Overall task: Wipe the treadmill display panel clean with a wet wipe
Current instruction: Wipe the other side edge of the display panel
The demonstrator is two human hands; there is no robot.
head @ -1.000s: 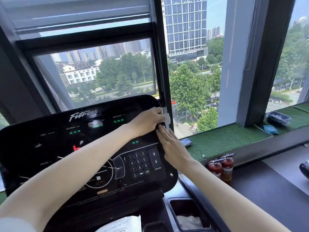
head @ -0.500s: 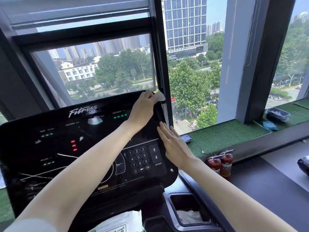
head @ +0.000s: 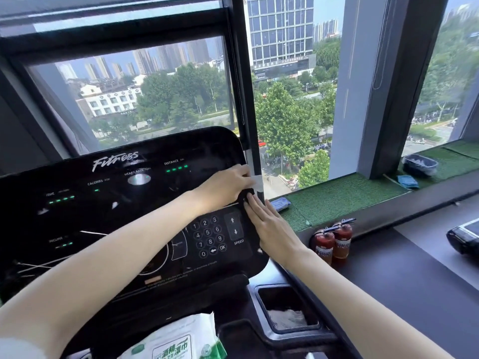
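At 6 o'clock lies a white-and-green soft pack of wipes [head: 171,340]. At 5 o'clock a black recessed tray [head: 261,304] holds a crumpled pale cloth [head: 286,318]. Above them the glossy black treadmill display panel [head: 103,216] fills the 9 o'clock half. The right hand [head: 272,226] stays flat, fingers straight and together, on the panel's right rim beside the number keypad [head: 208,235]. The left hand [head: 225,185] was at the top right corner half a second ago. It has slid down the rim and now sits just above the right fingertips [head: 250,200]. Its fingers are curled on the thin white wet wipe [head: 258,183], whose corner juts past the rim toward 3 o'clock. That rim runs close beside the dark window post [head: 246,99]; toward 9 o'clock the panel face lies open. Farther, at 3 o'clock, two red fire extinguishers [head: 325,244] stand below the green turf sill [head: 337,198].
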